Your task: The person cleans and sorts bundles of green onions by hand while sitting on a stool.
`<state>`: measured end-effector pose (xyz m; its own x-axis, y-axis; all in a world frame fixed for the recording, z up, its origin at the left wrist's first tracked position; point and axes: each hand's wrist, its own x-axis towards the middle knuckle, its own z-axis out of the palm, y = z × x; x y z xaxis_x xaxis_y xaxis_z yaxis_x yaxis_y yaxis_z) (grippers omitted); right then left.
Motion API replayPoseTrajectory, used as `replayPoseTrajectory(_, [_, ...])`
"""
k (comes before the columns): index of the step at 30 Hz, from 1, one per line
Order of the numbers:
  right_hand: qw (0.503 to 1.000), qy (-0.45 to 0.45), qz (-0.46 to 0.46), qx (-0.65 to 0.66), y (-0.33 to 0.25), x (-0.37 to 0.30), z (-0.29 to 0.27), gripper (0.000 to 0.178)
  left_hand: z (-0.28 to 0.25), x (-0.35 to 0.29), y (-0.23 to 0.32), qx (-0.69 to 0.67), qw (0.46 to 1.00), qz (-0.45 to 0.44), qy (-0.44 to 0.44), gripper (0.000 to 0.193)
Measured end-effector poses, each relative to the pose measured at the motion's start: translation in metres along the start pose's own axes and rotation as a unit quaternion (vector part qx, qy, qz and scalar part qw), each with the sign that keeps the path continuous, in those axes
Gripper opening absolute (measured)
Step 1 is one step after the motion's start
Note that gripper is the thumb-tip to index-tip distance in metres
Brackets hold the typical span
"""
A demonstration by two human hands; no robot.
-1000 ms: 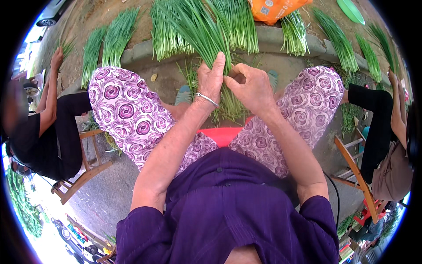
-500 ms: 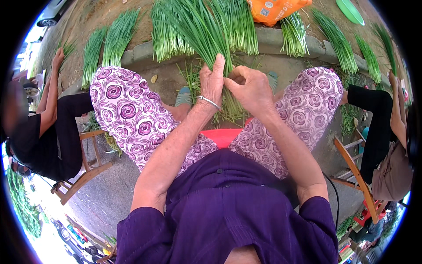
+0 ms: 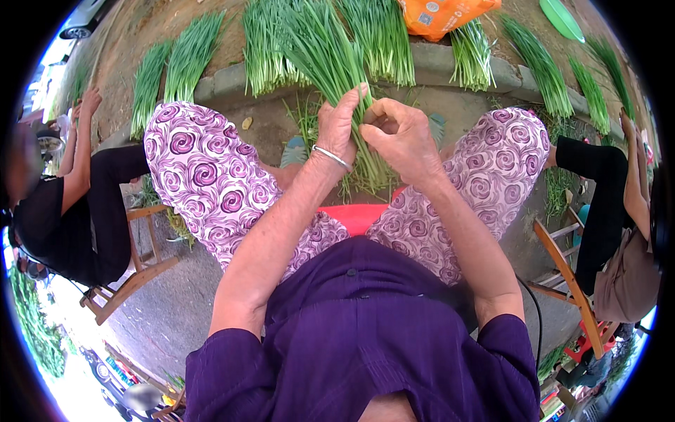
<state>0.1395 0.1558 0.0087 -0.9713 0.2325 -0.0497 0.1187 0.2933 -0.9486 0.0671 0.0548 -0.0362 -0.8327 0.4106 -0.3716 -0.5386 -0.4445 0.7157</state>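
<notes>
A bunch of long green garlic chives (image 3: 325, 60) is gripped in my left hand (image 3: 337, 130), the thumb lying along its upper side. Its leaves fan out away from me and its pale stalk ends hang between my knees. Against the right side of the stalks, my right hand (image 3: 404, 141) is closed, thumb and forefinger pinched together. Whatever lies between those fingertips is hidden. Under the bunch, loose trimmed leaves (image 3: 306, 116) litter the ground. Something red and smooth (image 3: 351, 219), only partly visible, shows between my thighs.
Several chive bundles (image 3: 193, 56) lie along a stone kerb (image 3: 225, 83). Behind it are an orange bag (image 3: 450, 15) and a light green basin (image 3: 562, 20). People sit close on both sides, with wooden chairs (image 3: 133, 285) beside me; the right-hand person holds greens (image 3: 612, 67).
My left hand and the bunch have shifted slightly, the leaf tops to the right. My right fingers have stayed pinched beside the stalks. The left-hand person's hand has dropped a little.
</notes>
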Motion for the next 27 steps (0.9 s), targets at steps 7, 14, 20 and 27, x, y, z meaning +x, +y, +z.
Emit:
replayPoseTrajectory(7, [0.998,-0.039,0.007,0.043,0.003,0.002,-0.002,0.010,-0.008,0.007,-0.009,0.005,1.000,-0.016,-0.015,0.016])
replayPoseTrajectory(14, [0.996,-0.033,0.025,0.081,0.002,0.002,-0.001,0.015,-0.009,0.007,-0.013,0.057,0.998,0.002,0.002,0.014])
replayPoseTrajectory(20, [0.991,0.005,0.030,0.133,-0.011,0.003,-0.003,0.014,-0.007,0.006,-0.016,0.088,0.995,0.049,-0.017,0.015])
replayPoseTrajectory(27, [0.985,-0.017,0.054,0.162,-0.010,0.005,-0.010,0.015,-0.003,0.003,-0.004,0.044,0.999,-0.015,-0.002,0.012])
